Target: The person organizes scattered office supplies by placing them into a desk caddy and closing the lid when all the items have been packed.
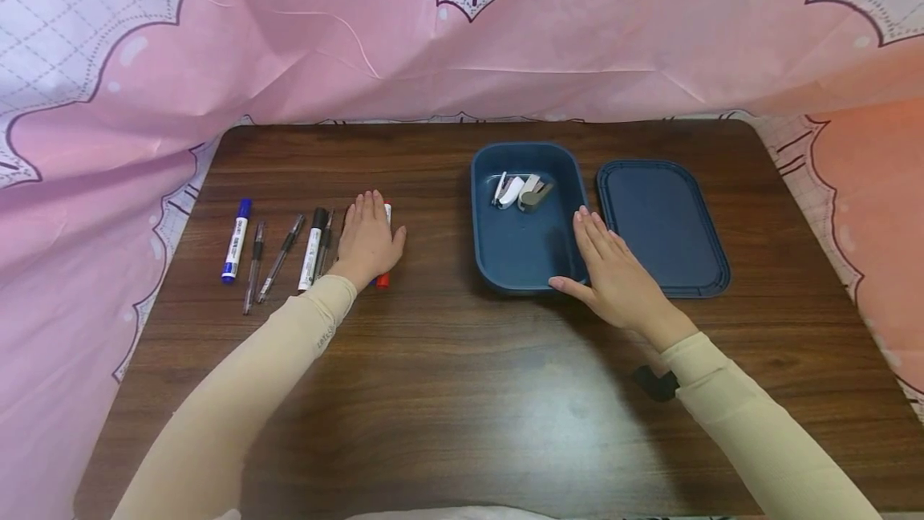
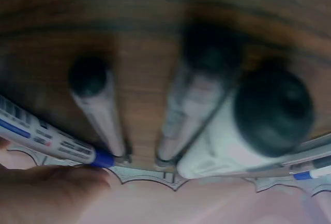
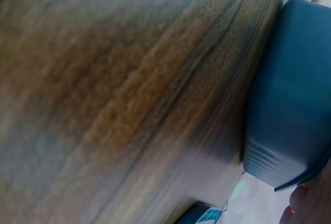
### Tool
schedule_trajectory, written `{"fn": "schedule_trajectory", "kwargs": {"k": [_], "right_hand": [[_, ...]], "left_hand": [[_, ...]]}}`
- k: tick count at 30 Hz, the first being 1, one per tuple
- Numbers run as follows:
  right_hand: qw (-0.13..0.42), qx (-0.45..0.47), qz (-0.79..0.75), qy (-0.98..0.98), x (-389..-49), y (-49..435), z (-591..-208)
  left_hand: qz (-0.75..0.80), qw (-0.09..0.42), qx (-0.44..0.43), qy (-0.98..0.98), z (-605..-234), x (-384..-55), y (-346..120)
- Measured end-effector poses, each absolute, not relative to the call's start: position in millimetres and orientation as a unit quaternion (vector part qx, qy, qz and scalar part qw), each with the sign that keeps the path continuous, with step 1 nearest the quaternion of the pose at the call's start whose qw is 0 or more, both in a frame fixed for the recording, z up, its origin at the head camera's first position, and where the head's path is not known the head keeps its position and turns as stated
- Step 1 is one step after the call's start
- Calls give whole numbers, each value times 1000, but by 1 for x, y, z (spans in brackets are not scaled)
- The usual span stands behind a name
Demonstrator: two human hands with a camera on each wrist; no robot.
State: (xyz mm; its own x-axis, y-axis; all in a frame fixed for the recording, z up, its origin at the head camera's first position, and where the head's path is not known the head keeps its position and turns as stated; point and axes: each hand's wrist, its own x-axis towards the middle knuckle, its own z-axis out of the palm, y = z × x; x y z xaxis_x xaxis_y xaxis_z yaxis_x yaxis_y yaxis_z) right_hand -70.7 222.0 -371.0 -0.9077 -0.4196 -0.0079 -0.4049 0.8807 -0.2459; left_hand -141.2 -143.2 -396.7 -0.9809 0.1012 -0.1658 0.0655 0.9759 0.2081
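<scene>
In the head view my left hand (image 1: 366, 239) lies with straight fingers over the right end of a row of pens, partly covering a red marker (image 1: 384, 279). A black-capped marker (image 1: 312, 251) is just left of it. Whatever else lies under the palm is mostly hidden. My right hand (image 1: 617, 279), fingers extended, rests at the right rim of a dark blue box (image 1: 516, 259), thumb toward the near corner. Inside the box, toward the back, sit a white stapler (image 1: 511, 192) and a grey-and-white one (image 1: 536, 196). The right wrist view shows the box's outer wall (image 3: 292, 89).
A blue marker (image 1: 235, 241) and clear pens with black grips (image 1: 281, 257) lie farther left. The box's dark blue lid (image 1: 662, 223) lies flat on the brown table (image 1: 433, 392), right of the box. A pink patterned cloth (image 1: 505, 54) hangs behind.
</scene>
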Motion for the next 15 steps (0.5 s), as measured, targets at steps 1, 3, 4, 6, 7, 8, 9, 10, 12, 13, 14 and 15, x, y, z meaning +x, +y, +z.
{"fn": "schedule_trajectory", "kwargs": {"k": [1, 3, 4, 6, 7, 8, 9, 10, 12, 13, 14, 15], "right_hand": [[31, -212, -121, 969, -71, 222, -371], [31, -212, -120, 969, -71, 222, -370], [31, -211, -121, 970, -71, 222, -370], [32, -210, -120, 970, -71, 222, -370], [33, -210, -120, 970, -71, 222, -371], [34, -211, -119, 970, -71, 223, -371], [33, -210, -119, 970, -71, 223, -371], [32, -210, -118, 970, -71, 223, -371], [30, -211, -117, 970, -71, 223, -372], [28, -212, -118, 970, -71, 223, -372], [27, -213, -118, 970, -71, 223, -372], [26, -213, -118, 969, -71, 223, -372]], "left_hand": [[96, 87, 43, 991, -398, -141, -142], [86, 79, 44, 992, -400, -141, -139], [84, 79, 44, 992, -401, -141, -138], [80, 77, 44, 993, -403, -141, -135], [77, 75, 42, 993, -404, -141, -134], [74, 74, 41, 994, -405, -141, -133], [73, 75, 41, 994, -406, -140, -132], [74, 74, 41, 994, -408, -140, -131], [72, 72, 42, 994, -409, -139, -129], [73, 72, 42, 994, -410, -139, -129], [74, 72, 43, 994, -411, -138, -128], [75, 72, 44, 994, -411, -138, -128]]}}
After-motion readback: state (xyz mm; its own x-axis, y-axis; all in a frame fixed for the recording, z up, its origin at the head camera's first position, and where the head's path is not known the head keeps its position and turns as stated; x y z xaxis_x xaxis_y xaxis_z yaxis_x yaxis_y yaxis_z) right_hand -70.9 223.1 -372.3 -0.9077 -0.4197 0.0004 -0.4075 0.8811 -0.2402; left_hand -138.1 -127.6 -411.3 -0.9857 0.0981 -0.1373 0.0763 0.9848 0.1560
